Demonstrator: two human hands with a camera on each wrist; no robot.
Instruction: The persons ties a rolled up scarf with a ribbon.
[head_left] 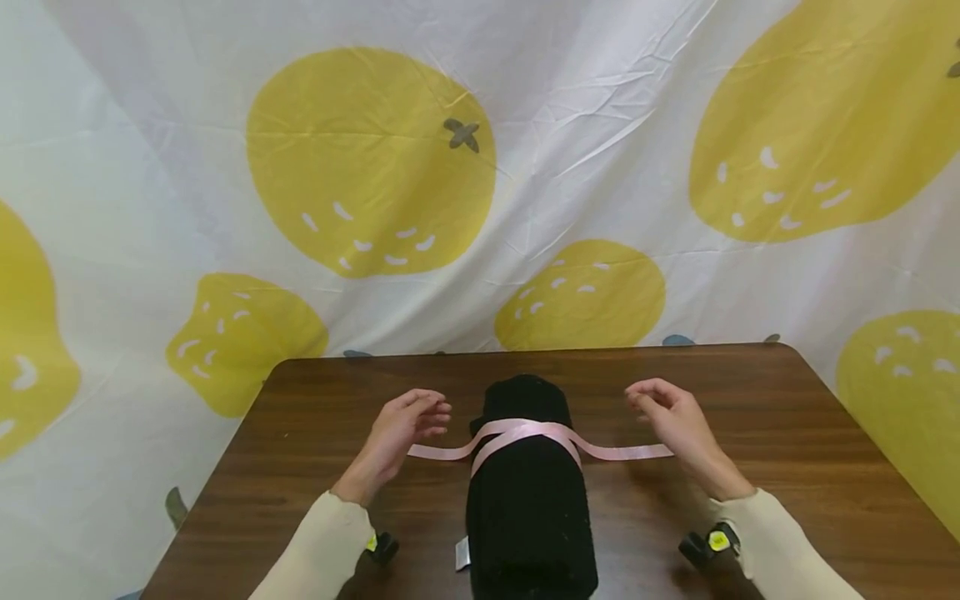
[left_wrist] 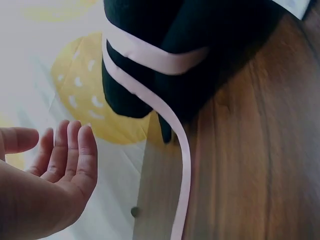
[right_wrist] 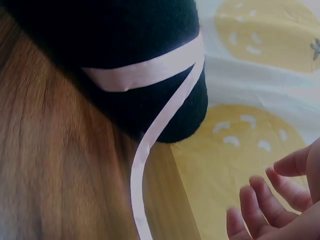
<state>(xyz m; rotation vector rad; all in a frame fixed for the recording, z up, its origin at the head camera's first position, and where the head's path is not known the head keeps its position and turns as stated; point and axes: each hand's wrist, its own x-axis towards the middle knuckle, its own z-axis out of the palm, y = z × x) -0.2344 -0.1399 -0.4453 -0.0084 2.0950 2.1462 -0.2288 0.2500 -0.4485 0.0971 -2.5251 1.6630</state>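
On the table lies a long, black, fabric-covered bundle (head_left: 528, 517), stretching away from the person. A pink ribbon (head_left: 450, 454) goes round it and crosses itself on top, its two loose ends running out left and right. The left hand (head_left: 401, 429) hovers left of the bundle, near one ribbon end, with relaxed, slightly bent fingers and nothing in them. Opposite it, the right hand (head_left: 678, 425) is above the other end, fingers loosely bent and empty. Both wrist views show the ribbon (left_wrist: 184, 165) hanging apart from the fingers (right_wrist: 260, 205).
The brown wooden table (head_left: 300, 467) has rounded far corners. Behind it hangs a white cloth (head_left: 570, 167) with yellow fruit prints. A small white tag (head_left: 462, 553) sticks out at the bundle's lower left side. Black wrist devices (head_left: 705, 546) hang below the sleeves.
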